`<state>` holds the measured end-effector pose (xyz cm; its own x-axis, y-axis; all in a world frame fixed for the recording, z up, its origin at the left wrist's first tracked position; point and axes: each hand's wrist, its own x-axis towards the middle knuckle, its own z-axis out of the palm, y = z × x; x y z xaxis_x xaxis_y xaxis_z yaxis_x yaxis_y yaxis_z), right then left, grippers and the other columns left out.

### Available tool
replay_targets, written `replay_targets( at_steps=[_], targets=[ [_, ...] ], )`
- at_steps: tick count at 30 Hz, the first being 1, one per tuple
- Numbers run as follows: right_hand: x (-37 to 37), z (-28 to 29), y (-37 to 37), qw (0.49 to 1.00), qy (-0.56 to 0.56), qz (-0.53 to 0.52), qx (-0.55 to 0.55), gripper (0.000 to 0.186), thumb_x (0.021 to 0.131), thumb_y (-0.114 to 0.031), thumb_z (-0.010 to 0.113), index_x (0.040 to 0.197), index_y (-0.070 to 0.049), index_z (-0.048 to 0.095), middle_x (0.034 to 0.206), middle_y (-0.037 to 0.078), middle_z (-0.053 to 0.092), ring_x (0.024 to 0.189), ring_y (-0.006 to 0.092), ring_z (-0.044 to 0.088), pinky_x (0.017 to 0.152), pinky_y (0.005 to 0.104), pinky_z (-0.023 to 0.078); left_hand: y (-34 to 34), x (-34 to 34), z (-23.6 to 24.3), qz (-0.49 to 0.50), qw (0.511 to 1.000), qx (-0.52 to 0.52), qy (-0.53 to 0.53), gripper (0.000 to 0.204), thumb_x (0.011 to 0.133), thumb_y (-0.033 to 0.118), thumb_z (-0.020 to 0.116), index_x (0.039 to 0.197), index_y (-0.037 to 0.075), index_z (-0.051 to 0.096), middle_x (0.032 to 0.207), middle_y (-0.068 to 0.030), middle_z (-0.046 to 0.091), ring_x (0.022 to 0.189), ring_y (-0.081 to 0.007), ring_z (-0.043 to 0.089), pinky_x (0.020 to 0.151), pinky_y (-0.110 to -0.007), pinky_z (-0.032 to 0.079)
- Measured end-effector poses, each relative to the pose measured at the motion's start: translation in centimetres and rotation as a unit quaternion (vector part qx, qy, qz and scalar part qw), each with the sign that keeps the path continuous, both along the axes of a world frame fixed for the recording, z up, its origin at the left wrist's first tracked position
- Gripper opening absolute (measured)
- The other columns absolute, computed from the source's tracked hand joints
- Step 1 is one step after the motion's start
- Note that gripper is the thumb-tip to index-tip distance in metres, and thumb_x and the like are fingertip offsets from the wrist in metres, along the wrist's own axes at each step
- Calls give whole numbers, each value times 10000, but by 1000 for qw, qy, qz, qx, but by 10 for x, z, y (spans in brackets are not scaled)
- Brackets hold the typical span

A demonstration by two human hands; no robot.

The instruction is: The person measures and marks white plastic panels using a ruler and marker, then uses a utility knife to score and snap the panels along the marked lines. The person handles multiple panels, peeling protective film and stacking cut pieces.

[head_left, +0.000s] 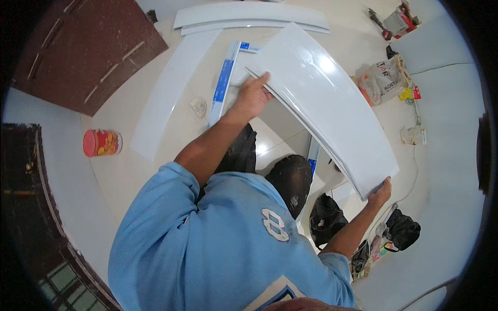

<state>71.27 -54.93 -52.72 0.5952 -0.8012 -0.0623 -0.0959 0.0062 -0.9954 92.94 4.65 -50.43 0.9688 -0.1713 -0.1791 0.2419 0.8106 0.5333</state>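
A long, glossy white panel (321, 98) slants across in front of me, and the layered lower edge suggests more than one sheet. My left hand (253, 97) is closed on its near edge toward the far end, thumb on top. My right hand (381, 192) is closed around the corner at the near right end, with the fingers partly hidden beneath. Below the panel is a white frame (222, 88) with blue film on its bars, partly covered by the panel and my legs.
More white panels (249, 18) lie on the tiled floor at the back, and a narrow strip (174, 98) lies left. A red-lidded jar (102, 143) stands by the left wall. Along the right wall are a plastic sack (384, 80), black bags (402, 230), a cable and a tool (380, 24).
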Motion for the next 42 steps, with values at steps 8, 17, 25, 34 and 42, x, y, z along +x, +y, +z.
replay_targets(
  at_steps=[8, 17, 25, 34, 42],
  targets=[
    [-40, -17, -66, 990, 122, -8, -67, 325, 1069, -318, 755, 932, -25, 721, 825, -1, 627, 744, 131, 556, 683, 339, 469, -73, -70, -137, 45, 948, 79, 305, 508, 1100, 251, 684, 1534, 56, 506, 1496, -175, 626, 1400, -355, 609, 1119, -561, 544],
    [77, -76, -40, 955, 202, 120, -182, 402, 1049, -355, 763, 870, -3, 688, 818, 15, 607, 761, 151, 512, 719, 354, 457, -11, -75, -217, 150, 907, 74, 387, 437, 1147, 259, 457, 1488, -6, 522, 1481, -228, 600, 1381, -410, 596, 1142, -600, 517],
    [150, -142, -16, 950, 217, 173, -147, 445, 1068, -309, 739, 766, -26, 578, 741, -14, 518, 730, 140, 439, 680, 366, 414, -2, -85, -239, 201, 845, 54, 492, 412, 1180, 237, 363, 1475, -16, 497, 1440, -229, 583, 1349, -426, 585, 1223, -642, 431],
    [185, -186, 22, 924, 271, 197, -184, 462, 1089, -335, 709, 762, -57, 537, 754, -27, 505, 746, 119, 428, 664, 348, 395, 25, -94, -261, 239, 788, 85, 561, 440, 1211, 284, 321, 1500, -9, 476, 1483, -230, 555, 1401, -409, 544, 1234, -628, 427],
    [192, -193, 44, 939, 255, 191, -132, 415, 1089, -334, 731, 796, -90, 567, 801, -57, 517, 789, 98, 424, 736, 312, 393, 40, -99, -275, 225, 782, 92, 575, 453, 1211, 285, 328, 1537, -9, 442, 1512, -209, 533, 1416, -393, 533, 1247, -624, 417]
  ],
)
